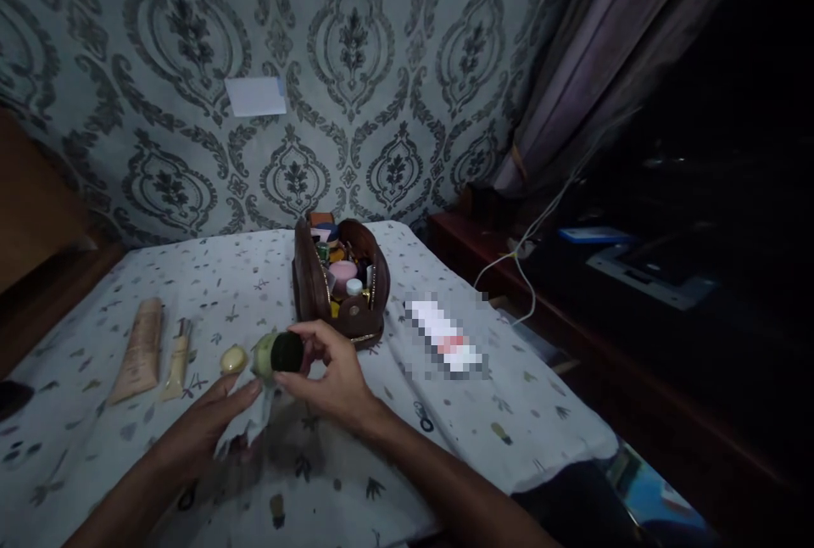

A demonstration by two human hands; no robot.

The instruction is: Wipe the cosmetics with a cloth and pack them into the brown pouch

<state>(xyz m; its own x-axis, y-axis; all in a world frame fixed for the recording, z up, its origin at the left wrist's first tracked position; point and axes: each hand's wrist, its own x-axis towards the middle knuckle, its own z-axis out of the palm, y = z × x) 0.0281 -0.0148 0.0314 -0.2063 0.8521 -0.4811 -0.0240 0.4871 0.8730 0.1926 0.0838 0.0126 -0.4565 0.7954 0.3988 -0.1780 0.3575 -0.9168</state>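
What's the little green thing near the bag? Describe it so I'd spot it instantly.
On the white leaf-print sheet, find the open brown bag. To its lower left in the picture, between the bare left hand and bare right hand, is a small green rounded container. Its broad, near-black round end distinguishes it from the round pale-yellow item alongside.

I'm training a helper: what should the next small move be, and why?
Probably wipe the green jar with the white tissue: the left hand holds the tissue by the jar, and the right hand steadies its dark lid.
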